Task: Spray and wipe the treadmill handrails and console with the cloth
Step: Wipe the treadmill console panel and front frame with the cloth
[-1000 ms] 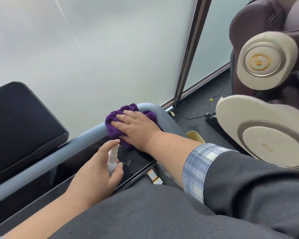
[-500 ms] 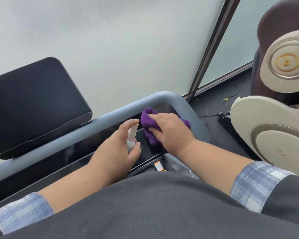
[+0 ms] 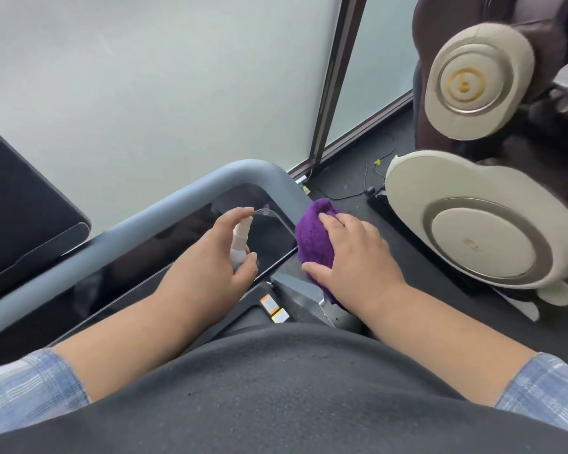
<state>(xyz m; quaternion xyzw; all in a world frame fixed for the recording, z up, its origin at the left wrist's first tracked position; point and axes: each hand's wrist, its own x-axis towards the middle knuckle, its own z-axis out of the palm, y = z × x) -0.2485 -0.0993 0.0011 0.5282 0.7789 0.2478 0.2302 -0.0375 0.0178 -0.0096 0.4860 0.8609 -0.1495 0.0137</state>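
Note:
A grey handrail [image 3: 191, 188] bends round the treadmill's glossy black console [image 3: 164, 253]. My left hand [image 3: 207, 260] grips a small white spray bottle [image 3: 240, 240] over the console, forefinger on its top. My right hand [image 3: 354, 257] presses a bunched purple cloth [image 3: 313, 234] on the handrail's right side, just below the bend, with the thumb curled under the cloth's near edge. The rail beneath the cloth is hidden.
A black tilted screen [image 3: 20, 217] stands at the far left. Frosted glass with a dark frame post [image 3: 335, 80] lies ahead. A brown and beige massage chair [image 3: 482, 217] fills the right, with cables [image 3: 368, 178] on the dark floor.
My right hand has slid the cloth from the top of the rail's bend down along its right side. The left hand with the bottle stays over the console. My view has shifted.

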